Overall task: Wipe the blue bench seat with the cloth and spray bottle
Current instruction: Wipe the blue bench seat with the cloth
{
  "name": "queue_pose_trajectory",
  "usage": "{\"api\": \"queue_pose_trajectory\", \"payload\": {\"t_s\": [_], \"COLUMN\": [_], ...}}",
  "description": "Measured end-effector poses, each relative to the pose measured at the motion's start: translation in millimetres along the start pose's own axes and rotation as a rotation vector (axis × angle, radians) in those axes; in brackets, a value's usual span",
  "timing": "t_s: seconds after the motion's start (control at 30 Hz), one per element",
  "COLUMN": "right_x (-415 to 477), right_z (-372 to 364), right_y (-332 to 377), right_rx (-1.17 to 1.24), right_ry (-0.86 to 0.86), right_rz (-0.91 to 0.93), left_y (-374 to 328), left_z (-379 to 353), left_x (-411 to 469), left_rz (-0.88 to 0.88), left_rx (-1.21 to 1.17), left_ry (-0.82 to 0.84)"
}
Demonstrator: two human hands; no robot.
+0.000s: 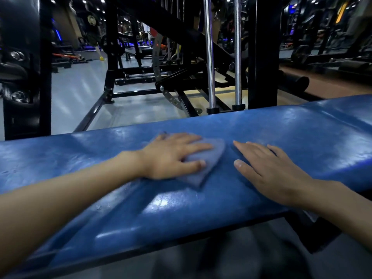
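The blue padded bench seat (291,133) runs across the view from lower left to upper right, its vinyl shiny. My left hand (171,156) lies flat on a folded blue-grey cloth (209,160) in the middle of the seat, fingers pressing it down, thumb on its near side. My right hand (269,170) rests palm-down on the bare seat just right of the cloth, fingers spread and holding nothing. No spray bottle is in view.
Behind the bench stands a black weight-machine frame (261,53) with two chrome guide rods (209,57). A thick black upright (24,67) is at the far left. Grey gym floor (80,93) lies beyond, with more machines in the dim background.
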State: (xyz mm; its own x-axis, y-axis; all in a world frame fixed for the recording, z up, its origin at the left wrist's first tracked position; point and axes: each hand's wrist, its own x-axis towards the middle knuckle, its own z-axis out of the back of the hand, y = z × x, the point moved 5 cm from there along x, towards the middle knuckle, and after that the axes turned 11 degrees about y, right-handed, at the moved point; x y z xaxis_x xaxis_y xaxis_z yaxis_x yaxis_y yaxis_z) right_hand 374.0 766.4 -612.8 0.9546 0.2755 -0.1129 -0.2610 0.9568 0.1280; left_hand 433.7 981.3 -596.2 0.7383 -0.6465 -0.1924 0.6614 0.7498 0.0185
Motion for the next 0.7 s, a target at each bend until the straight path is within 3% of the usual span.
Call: {"api": "queue_pose_trajectory", "payload": {"t_s": [0.17,0.27,0.43,0.7], "right_x": [0.4,1.7,2.2,-4.2], "right_z": [-0.7,-1.1,-1.7,-0.2], "right_y": [0.3,-0.4,-0.9,0.4], "right_rx": [0.025,0.021,0.035,0.046], "right_ry": [-0.008,-0.011,-0.005,-0.075], "right_rz": [0.01,0.008,0.019,0.026], "left_y": [114.2,127.4,69.4,-64.2], "left_z": [0.6,-1.4,-3.5,-14.1], "left_x": [20.5,24.7,5.6,-42.2], "left_rz": [0.461,0.573,0.454,-0.05], "left_rx": [-0.153,-0.173,-0.082,0.097], "left_ry": [-0.032,-0.009,0.001,-0.062]}}
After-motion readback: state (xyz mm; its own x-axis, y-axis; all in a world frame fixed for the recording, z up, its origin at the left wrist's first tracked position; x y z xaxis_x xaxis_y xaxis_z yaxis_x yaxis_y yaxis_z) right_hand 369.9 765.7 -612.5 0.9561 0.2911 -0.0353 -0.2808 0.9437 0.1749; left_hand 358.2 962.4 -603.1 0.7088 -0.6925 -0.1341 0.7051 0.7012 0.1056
